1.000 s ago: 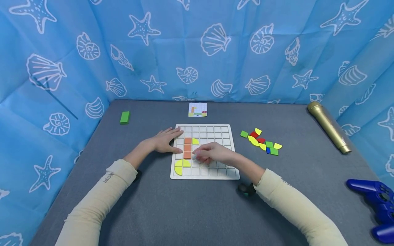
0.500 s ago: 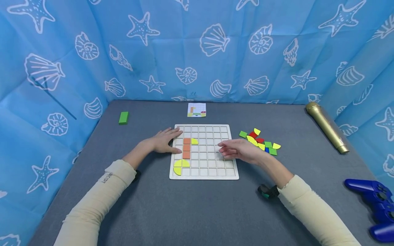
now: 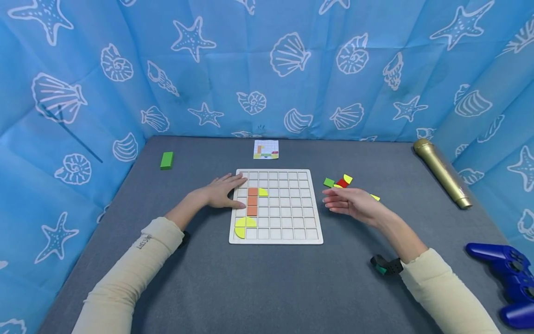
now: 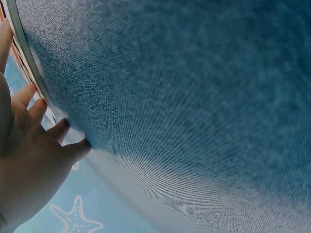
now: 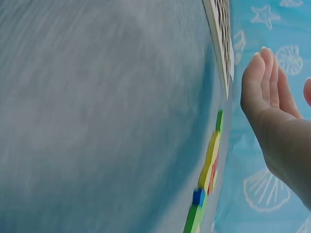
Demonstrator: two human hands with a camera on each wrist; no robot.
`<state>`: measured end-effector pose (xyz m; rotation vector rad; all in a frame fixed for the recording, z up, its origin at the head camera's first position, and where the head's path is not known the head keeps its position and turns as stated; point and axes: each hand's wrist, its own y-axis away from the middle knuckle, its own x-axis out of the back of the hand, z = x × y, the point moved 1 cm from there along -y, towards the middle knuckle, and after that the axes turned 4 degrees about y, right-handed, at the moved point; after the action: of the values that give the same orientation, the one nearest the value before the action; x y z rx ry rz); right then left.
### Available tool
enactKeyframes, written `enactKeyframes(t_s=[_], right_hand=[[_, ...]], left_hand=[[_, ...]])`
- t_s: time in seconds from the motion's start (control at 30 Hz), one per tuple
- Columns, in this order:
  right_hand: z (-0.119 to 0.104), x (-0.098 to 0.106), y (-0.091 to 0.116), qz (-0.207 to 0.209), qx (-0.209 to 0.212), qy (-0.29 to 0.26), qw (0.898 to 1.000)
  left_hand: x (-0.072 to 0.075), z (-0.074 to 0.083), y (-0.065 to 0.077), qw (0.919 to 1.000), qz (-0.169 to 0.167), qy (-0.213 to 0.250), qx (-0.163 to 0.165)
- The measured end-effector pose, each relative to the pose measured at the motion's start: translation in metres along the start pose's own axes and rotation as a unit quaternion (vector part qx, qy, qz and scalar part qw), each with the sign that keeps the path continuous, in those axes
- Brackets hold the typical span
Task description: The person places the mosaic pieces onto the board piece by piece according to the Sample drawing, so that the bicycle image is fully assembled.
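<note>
A white grid board [image 3: 288, 222] lies mid-table, with three orange squares [image 3: 252, 201] in a column, a yellow quarter-round [image 3: 263, 192] beside the top one and yellow pieces [image 3: 245, 225] forming a partial circle at lower left. My left hand [image 3: 221, 192] rests spread on the board's left edge; the left wrist view shows its fingers along that rim. Right of the board my right hand [image 3: 354, 204] hovers with loosely bent fingers and nothing in them. It hides part of a pile of coloured pieces, among them a green square [image 3: 328, 182] and a red piece [image 3: 342, 183].
Behind the board lies a small printed card [image 3: 265, 150] with a coloured pattern. A green block [image 3: 167, 160] stands at the far left. On the right are a gold microphone [image 3: 442, 174] and a blue game controller [image 3: 505, 273]. A blue shell-print curtain [image 3: 233, 60] encloses the table.
My right hand has drawn away from beside the orange squares, moving right across the board to the coloured pile. The left hand has stayed on the board's edge.
</note>
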<state>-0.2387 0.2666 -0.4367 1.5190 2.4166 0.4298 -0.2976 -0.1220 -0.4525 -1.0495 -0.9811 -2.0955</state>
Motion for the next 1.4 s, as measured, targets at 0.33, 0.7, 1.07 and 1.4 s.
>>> enactKeyframes(t_s=[0.33, 0.7, 1.07, 1.4], right_hand=[[0.003, 0.034, 0.024, 0.030, -0.004, -0.049, 0.998], [0.010, 0.076, 0.044, 0.051, 0.032, -0.089, 0.994], [0.014, 0.105, 0.047, 0.133, 0.015, -0.027, 0.991], [0.018, 0.112, 0.034, 0.177, -0.030, 0.204, 0.962]], left_hand=[[-0.001, 0.001, 0.000, 1.0000, -0.001, 0.002, 0.008], [0.000, -0.001, 0.000, 1.0000, 0.002, -0.001, 0.004], [0.000, -0.001, 0.001, 1.0000, 0.002, -0.001, -0.004], [-0.001, -0.001, -0.001, 1.0000, -0.002, 0.000, 0.004]])
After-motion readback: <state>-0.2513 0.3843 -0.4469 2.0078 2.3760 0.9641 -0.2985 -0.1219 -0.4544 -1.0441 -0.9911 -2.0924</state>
